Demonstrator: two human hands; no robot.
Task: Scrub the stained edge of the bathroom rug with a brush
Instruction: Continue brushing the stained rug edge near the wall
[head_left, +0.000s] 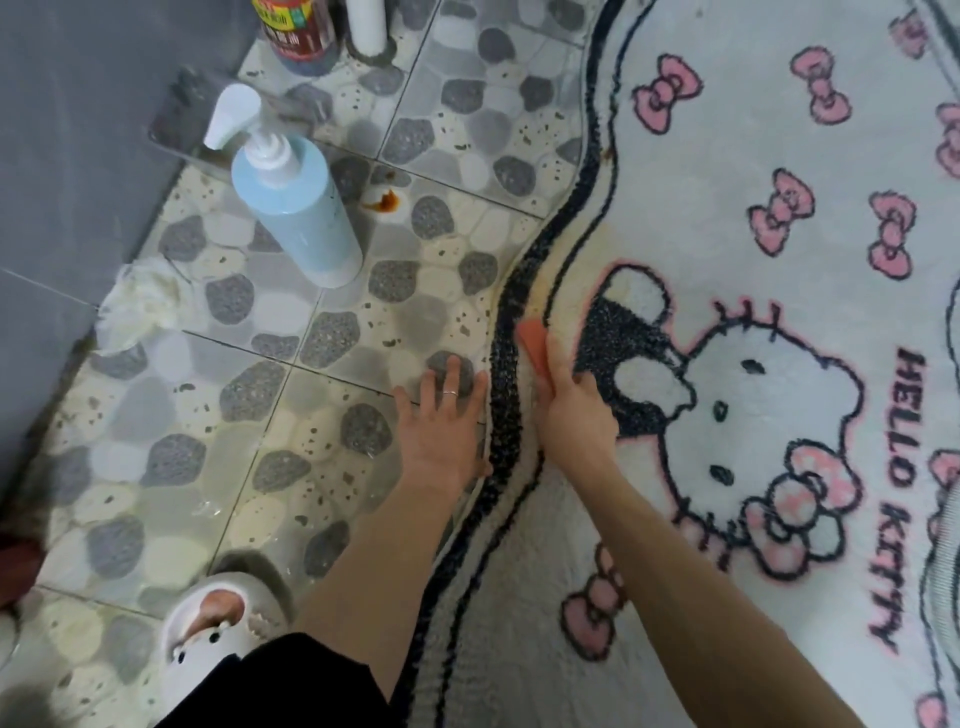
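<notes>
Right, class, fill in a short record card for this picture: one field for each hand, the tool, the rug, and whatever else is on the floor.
left hand: flat, fingers straight, on the floor tiles beside the rug's black border
right hand: grips the brush
brush: orange, pressed on the rug's edge
rug: white, black border, cat and pink bows
stain: yellowish patch on the rug's edge, just beyond the brush
pump bottle: pale blue, upright on the tiles
brown spot: on a tile near the bottle
</notes>
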